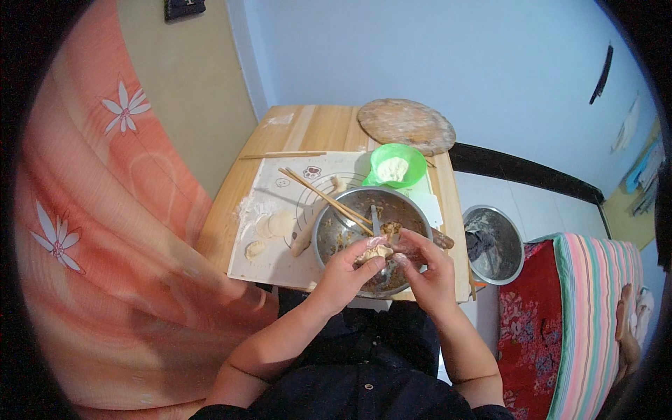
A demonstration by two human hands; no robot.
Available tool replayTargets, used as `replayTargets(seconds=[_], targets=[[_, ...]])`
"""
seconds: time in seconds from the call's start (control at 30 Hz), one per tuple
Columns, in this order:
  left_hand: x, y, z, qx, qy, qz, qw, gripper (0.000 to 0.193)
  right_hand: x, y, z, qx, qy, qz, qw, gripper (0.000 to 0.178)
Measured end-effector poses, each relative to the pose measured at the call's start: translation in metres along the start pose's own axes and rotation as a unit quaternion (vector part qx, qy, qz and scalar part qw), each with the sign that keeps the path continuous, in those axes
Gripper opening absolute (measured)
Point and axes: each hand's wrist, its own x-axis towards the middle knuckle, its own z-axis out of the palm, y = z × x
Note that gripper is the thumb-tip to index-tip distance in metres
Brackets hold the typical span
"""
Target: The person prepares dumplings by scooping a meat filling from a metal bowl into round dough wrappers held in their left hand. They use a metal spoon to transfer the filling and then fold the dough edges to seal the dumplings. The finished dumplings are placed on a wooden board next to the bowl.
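Note:
A dumpling (379, 252) with a pleated edge is between my hands, over the near part of a steel mixing bowl (323, 241). My left hand (344, 275) is closed around its left side, thumb on top. At its right end my right hand (432, 274) has thumb and fingers curled against the dough, partly hiding it. Smears of brown filling (392, 229) line the bowl, where a metal-handled utensil (375, 220) leans. A pair of chopsticks (322, 194) rests across the bowl's left rim. Flat dough wrappers (278, 224) and one finished dumpling (255, 249) lie to the left.
A floury mat (245, 210) covers much of the wooden table (308, 122). Behind the bowl are a green bowl of flour (393, 168) and a round wooden board (406, 124). A rolling pin (302, 241) lies left. Another steel basin (500, 245) stands right, near a striped bed cover (595, 308).

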Motion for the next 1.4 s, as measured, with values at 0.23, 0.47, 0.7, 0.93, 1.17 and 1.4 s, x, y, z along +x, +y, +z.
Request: replayTargets(seconds=[0.23, 0.47, 0.7, 0.93, 1.17, 1.4], targets=[[-0.005, 0.002, 0.001, 0.03, -0.015, 0.021, 0.999, 0.038, 0.007, -0.004, 0.003, -0.044, -0.037, -0.008, 0.998, 0.039], [-0.025, 0.019, -0.037, -0.218, -0.007, -0.086, 0.972, 0.049, 0.005, 0.004, 0.007, 0.048, 0.022, 0.037, 0.998, 0.039], [-0.045, -0.04, -0.195, 0.173, 0.308, -0.007, 0.935, 0.058, -0.001, 0.023, 0.004, 0.003, -0.021, 0.123, 0.992, 0.039], [-0.04, -0.066, -0.242, 0.462, 0.317, -0.004, 0.829, 0.053, 0.006, 0.037, 0.013, -0.027, -0.058, 0.061, 0.996, 0.046], [-0.007, -0.047, -0.235, 0.574, 0.206, 0.014, 0.792, 0.042, 0.008, 0.04, 0.007, 0.02, -0.061, 0.093, 0.994, 0.033], [0.035, -0.063, -0.205, 0.713, 0.182, -0.003, 0.677, 0.027, 0.006, 0.041, 0.005, -0.03, -0.06, 0.159, 0.985, 0.018]])
